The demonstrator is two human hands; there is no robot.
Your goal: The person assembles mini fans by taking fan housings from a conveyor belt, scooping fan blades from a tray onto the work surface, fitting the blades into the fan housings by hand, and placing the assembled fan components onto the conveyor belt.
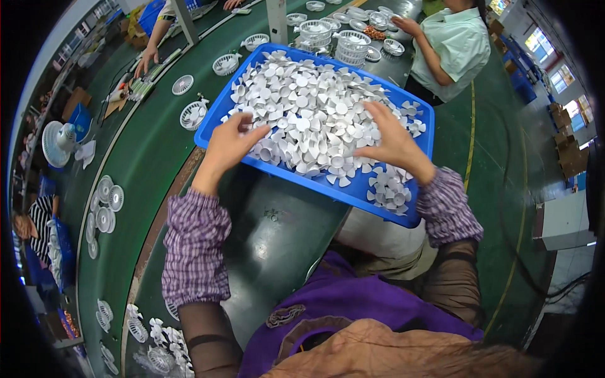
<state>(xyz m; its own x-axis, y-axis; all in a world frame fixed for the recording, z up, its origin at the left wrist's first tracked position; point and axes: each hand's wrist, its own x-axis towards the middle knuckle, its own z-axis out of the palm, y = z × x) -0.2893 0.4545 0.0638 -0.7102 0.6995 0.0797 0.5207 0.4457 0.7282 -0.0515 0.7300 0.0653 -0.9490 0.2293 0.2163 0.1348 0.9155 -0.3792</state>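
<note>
A blue plastic tray (pixel 358 191) sits in front of me, heaped with small white plastic fan blades (pixel 309 107). My left hand (pixel 230 146) hovers over its left near side, thumb and fingers apart and nothing visible between them. Across the heap, my right hand (pixel 396 142) is also open, its thumb and fingers spread around the pile's right side. Whether the fingertips touch the blades, I cannot tell. A smaller cluster of fan blades (pixel 389 190) lies in the tray's near right corner, below my right wrist.
On the left runs a green conveyor belt (pixel 142 170) with round white fan grilles (pixel 104 219). Stacked white grilles (pixel 315 34) stand beyond the tray. A person in a light green shirt (pixel 450 47) is at the far right. Another person's hand (pixel 147 60) reaches in at the far left.
</note>
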